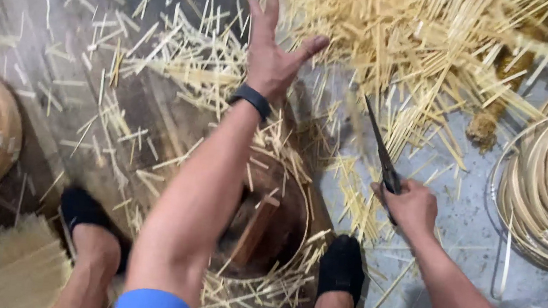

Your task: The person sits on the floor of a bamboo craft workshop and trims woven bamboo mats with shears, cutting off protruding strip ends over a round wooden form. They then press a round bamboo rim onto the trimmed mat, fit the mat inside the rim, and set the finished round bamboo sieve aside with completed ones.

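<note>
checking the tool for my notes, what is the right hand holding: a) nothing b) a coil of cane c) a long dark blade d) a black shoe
c: the right hand is closed round the handle of a long dark blade that points up toward the pile of pale sticks.

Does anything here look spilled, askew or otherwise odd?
Yes: short pale yellow cut sticks lie scattered loose across the floor and around the round dark wooden block, beside the large pile. The right hand holds a dark narrow blade pointing up while the open left hand reaches toward the pile.
</note>
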